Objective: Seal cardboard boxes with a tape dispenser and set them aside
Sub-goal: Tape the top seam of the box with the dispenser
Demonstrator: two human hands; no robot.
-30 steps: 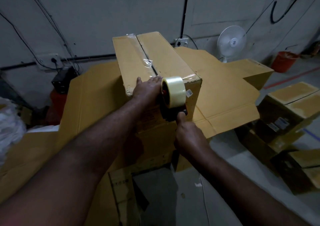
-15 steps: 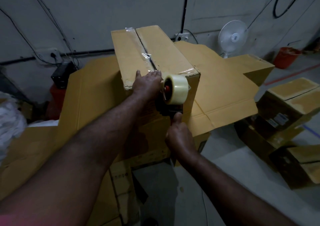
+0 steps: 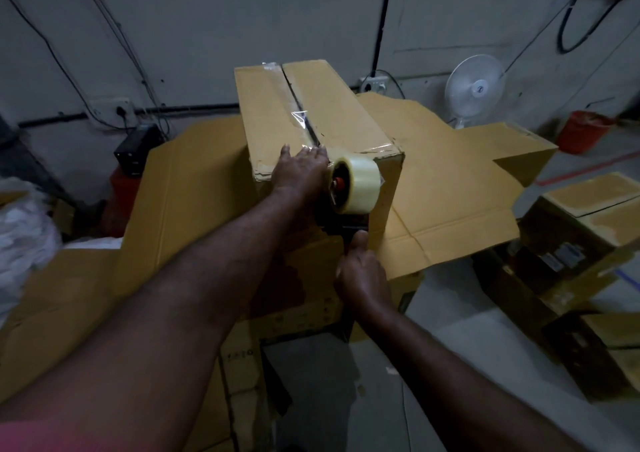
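Note:
A tall brown cardboard box (image 3: 346, 119) stands in front of me with its two top flaps closed and clear tape running along part of the centre seam. My left hand (image 3: 299, 171) lies flat on the near top edge of the box, fingers spread over the tape end. My right hand (image 3: 362, 273) grips the dark handle of the tape dispenser (image 3: 353, 192), thumb up. The dispenser's roll of clear tape sits against the box's near face, just below the top edge.
Flattened cardboard sheets (image 3: 450, 188) lie under and around the box. Several closed boxes (image 3: 588, 230) are stacked on the floor at right. A white fan (image 3: 474, 88) and a red bucket (image 3: 581, 131) stand by the wall. A white plastic bag (image 3: 24, 233) sits at left.
The dispenser has shifted slightly lower on the near face, and my right hand has moved down with it. My left hand stays pressed on the top edge.

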